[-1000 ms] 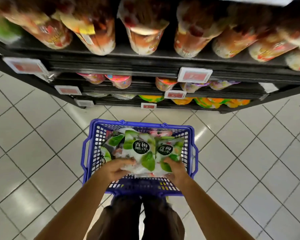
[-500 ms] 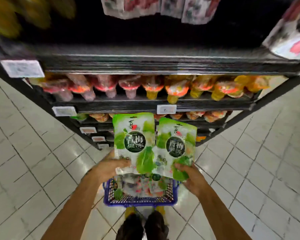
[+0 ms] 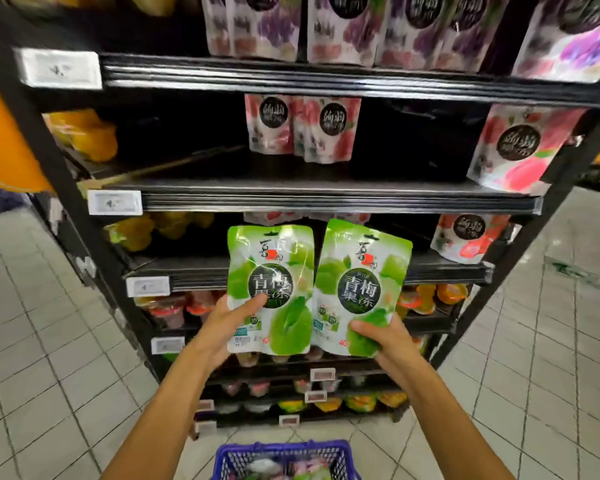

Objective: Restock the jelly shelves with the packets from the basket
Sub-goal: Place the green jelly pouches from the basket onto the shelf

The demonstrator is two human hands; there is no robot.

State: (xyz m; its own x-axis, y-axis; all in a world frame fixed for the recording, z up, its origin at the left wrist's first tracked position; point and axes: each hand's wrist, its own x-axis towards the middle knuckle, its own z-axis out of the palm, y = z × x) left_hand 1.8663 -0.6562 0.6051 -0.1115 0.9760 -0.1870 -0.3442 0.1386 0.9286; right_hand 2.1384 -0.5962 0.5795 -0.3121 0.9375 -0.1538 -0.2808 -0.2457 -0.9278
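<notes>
The left hand [image 3: 222, 327] holds the left green packet [image 3: 274, 268] at its lower left part, with the thumb laid across the front and the fingers behind. The right hand [image 3: 387, 341] holds the right green packet [image 3: 362, 271] at its lower right corner in the same way. Both packets are upright and side by side, their inner edges touching, lifted in front of the black shelf unit [image 3: 326, 199] near its middle shelves. The blue basket [image 3: 284, 457] stands on the tiled floor [image 3: 49, 341] near the person, at the bottom edge of the view, with more packets inside. Pink packets [image 3: 302, 129] stand far back on the shelf above the hands, and purple packets [image 3: 326, 26] fill the top shelf. A white price tag [image 3: 115, 202] sits on the shelf edge at the left.
</notes>
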